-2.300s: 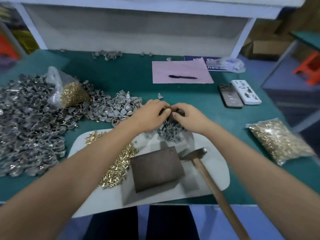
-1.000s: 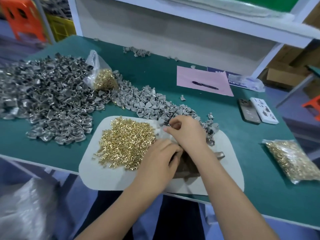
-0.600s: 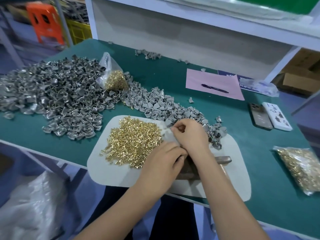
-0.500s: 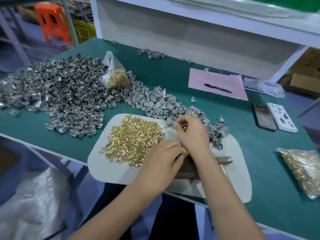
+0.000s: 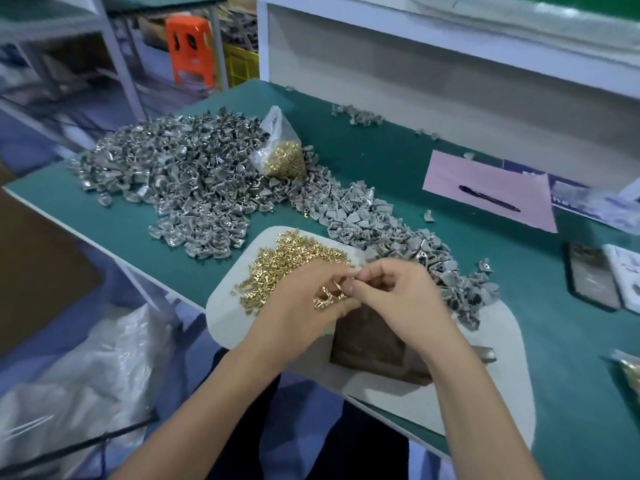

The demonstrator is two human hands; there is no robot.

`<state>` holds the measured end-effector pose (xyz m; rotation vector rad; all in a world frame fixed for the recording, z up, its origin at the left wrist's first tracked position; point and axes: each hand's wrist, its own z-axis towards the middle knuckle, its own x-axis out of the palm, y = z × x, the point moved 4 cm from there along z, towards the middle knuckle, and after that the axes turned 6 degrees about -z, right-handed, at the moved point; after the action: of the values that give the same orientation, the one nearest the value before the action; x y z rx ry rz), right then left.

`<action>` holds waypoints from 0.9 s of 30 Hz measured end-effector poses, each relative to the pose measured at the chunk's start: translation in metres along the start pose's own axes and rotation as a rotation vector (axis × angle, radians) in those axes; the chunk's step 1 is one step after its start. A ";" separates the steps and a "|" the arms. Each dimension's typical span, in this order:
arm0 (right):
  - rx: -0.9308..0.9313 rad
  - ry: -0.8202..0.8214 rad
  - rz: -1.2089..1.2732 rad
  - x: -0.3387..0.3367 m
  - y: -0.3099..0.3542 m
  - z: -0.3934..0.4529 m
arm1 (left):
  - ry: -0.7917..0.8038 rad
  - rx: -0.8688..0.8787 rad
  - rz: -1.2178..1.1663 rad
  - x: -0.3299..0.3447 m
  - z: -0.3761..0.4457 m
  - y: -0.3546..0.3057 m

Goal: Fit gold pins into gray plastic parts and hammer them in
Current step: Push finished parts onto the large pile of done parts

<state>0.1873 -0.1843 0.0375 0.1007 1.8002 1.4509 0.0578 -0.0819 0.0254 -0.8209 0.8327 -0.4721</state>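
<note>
**Head view: both hands meeting over the pin pile**

Head view is showing the gold pins (image 5: 287,268) lying as a loose glinting heap on a white mat (image 5: 491,386), centre of the frame. The left hand (image 5: 301,306) is resting over the heap's right edge, fingers curled around several pins. The right hand (image 5: 398,292) is pinching something small at its fingertips beside the left; what it is cannot be made out. Gray plastic parts (image 5: 363,216) are trailing from a large heap at upper left down behind the hands. A dark block (image 5: 370,341) is lying partly hidden under the right wrist. A clear bag (image 5: 282,150) is holding more pins amid the gray heap on the green surface (image 5: 381,161).
</note>
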 end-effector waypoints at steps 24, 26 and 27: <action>0.191 -0.189 -0.697 0.009 -0.005 0.033 | -0.064 -0.318 -0.848 0.016 -0.031 -0.001; 0.131 -0.372 -0.544 -0.003 -0.003 0.012 | -0.060 -0.376 -0.950 0.015 -0.033 -0.004; 0.097 -0.433 -0.421 -0.008 -0.002 -0.001 | -0.060 -0.403 -0.988 0.015 -0.034 -0.006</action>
<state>0.1925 -0.1894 0.0402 0.0725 1.4282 0.9577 0.0393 -0.1099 0.0097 -1.6121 0.4145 -1.1578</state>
